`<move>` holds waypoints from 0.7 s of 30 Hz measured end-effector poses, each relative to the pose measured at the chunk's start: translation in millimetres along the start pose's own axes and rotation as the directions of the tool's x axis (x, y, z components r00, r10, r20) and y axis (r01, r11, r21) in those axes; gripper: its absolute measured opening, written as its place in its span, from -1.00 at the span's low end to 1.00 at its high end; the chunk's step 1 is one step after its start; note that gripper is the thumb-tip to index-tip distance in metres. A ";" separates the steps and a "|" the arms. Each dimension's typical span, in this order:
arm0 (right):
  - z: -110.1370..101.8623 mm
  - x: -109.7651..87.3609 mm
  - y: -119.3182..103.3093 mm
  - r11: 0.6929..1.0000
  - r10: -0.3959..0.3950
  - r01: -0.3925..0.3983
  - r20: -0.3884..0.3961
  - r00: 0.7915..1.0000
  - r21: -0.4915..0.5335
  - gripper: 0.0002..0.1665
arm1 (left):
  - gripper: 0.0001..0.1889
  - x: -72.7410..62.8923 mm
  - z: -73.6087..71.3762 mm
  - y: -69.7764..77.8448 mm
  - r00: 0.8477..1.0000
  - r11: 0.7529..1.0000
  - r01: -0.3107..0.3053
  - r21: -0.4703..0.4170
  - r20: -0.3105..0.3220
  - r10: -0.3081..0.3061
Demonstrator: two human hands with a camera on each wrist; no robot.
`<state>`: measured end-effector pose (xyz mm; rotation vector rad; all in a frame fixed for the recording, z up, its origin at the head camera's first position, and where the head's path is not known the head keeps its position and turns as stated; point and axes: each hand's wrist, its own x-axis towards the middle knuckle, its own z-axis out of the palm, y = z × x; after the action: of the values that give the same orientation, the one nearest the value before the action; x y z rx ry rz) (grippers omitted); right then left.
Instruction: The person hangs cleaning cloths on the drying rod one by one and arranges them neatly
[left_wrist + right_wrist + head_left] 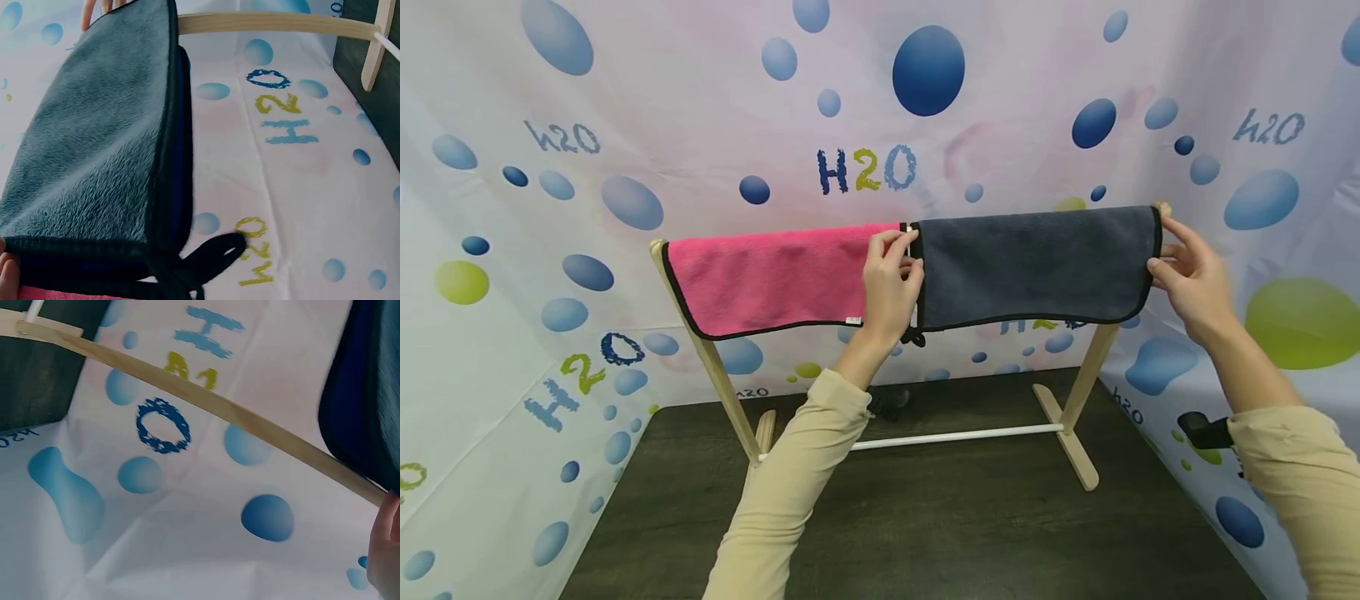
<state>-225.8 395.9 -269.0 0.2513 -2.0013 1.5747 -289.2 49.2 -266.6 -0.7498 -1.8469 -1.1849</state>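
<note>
A dark grey towel point(1037, 267) with black edging hangs folded over the top bar of a wooden rack point(724, 392). Left of it on the same bar hangs a pink towel point(775, 279), also black-edged. My left hand point(889, 287) is at the gap between the two, its fingertips pinching the grey towel's left edge. At the far end, my right hand point(1197, 279) pinches the right edge, thumb in front and fingers partly hidden behind the cloth. A black hanging loop point(215, 257) dangles from the grey towel's lower left corner.
The rack stands on a dark wood table point(925, 533), with a white lower rod point(955, 437) joining its feet. A white backdrop point(700, 100) printed with blue drops hangs close behind. A small white label point(853, 321) shows on the pink towel's hem.
</note>
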 end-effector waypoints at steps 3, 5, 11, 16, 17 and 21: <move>3.5 -5.2 6.7 1.000 -0.025 0.025 -0.025 0.999 0.007 -0.31 | -0.67 -7.7 1.7 -3.0 1.000 0.999 -0.025 0.023 -0.005 0.025; 4.7 -7.7 10.9 0.999 -0.020 0.021 -0.022 1.000 0.042 -0.29 | -0.66 -13.9 3.2 -5.2 1.000 0.999 -0.029 0.020 0.002 0.029; 5.3 -9.9 14.9 0.999 -0.002 0.002 -0.017 1.000 0.043 -0.29 | -0.56 -31.4 9.4 -9.8 0.997 0.999 -0.030 -0.025 0.066 0.031; 5.6 -7.1 8.8 1.000 0.006 -0.007 -0.047 0.999 -0.027 -0.34 | -0.60 -29.9 10.5 -9.2 0.997 0.998 -0.047 -0.048 0.060 0.049; 5.5 -6.1 7.3 1.000 0.006 -0.007 -0.051 0.999 -0.013 -0.34 | -0.61 -27.7 10.0 -8.7 0.997 0.998 -0.049 -0.049 0.051 0.051; 2.8 -3.5 3.5 0.991 0.010 -0.003 -0.051 0.999 0.136 -0.36 | -0.64 -17.4 7.7 -6.8 0.998 0.997 -0.048 -0.053 0.028 0.050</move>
<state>-225.5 393.6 -274.1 0.2550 -1.8601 1.7072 -288.3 52.6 -286.5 -0.8410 -1.8168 -1.2012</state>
